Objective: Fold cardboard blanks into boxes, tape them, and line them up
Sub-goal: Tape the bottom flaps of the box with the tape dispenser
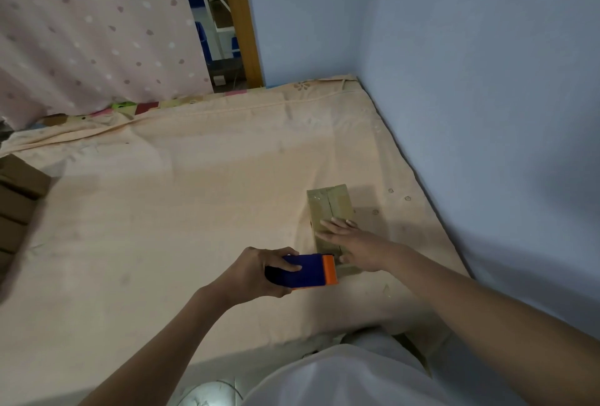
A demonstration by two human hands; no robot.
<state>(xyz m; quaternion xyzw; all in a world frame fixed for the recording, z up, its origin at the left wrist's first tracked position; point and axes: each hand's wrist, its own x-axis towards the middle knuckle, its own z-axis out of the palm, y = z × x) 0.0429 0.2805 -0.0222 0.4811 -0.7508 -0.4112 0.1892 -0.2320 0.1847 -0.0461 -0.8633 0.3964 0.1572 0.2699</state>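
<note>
A person is leaning over a bed, taping a cardboard box shut with both hands.

A peach bedsheet (194, 210) is covering the bed and filling most of the view, with a blue wall (470, 81) running along its right side and a pink dotted curtain (91, 25) hanging at the far left. A stack of brown cardboard (16, 204) is sitting at the sheet's left edge, partly out of view. The closed box (329, 207) is lying on the sheet near the wall, lengthwise away from the person, with tape shining along its top seam. The right hand (352, 240) is pressing flat on the box's near end, fingers straight and together. The left hand (256, 271) is gripping a blue and orange tape dispenser (313, 271), fingers curled round it, its orange end just beside the box's near end.
</note>
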